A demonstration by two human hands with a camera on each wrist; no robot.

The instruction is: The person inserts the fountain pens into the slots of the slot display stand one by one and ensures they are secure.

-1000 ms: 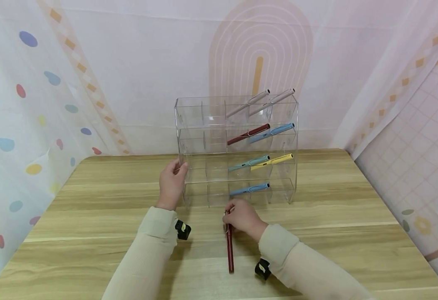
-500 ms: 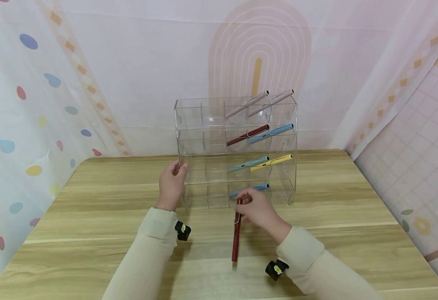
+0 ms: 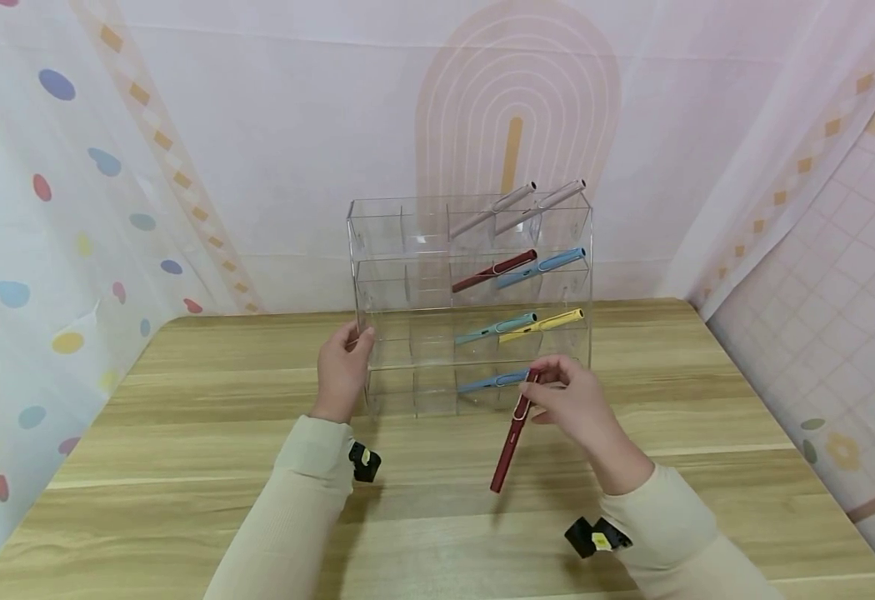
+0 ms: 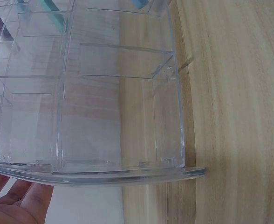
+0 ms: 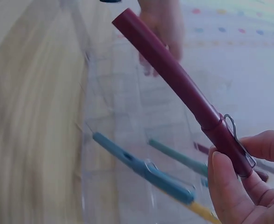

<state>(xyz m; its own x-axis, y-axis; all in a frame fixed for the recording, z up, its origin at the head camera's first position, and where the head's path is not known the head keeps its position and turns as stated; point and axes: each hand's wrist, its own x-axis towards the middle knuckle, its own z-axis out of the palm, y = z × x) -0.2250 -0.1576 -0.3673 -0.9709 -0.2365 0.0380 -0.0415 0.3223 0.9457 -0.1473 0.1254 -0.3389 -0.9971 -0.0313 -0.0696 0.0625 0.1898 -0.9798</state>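
A clear tiered pen rack [image 3: 435, 379] stands upright on the table. My left hand [image 3: 343, 371] grips its left side panel; in the left wrist view the fingers [image 4: 20, 203] lie behind that panel. My right hand [image 3: 576, 408] pinches a dark red pen [image 3: 511, 446] by its capped end, near the clip, in front of the lowest tier. In the head view the pen slants with its free end down toward me. Just behind the right hand, a blue pen [image 3: 492, 382] lies in the lowest tier, its cap end partly covered by the fingers.
Higher tiers hold a teal pen [image 3: 497, 328], a yellow pen [image 3: 546, 324], another dark red pen [image 3: 496, 271], a light blue pen [image 3: 542, 267] and two pale pens, one of them a whitish pen [image 3: 493, 210]. A patterned cloth [image 3: 295, 125] hangs behind the wooden table [image 3: 182, 467].
My right hand has moved right and up toward the rack's lowest tier, carrying the dark red pen. The pen's lower end has swung from near vertical to a slant. The left hand stays put.
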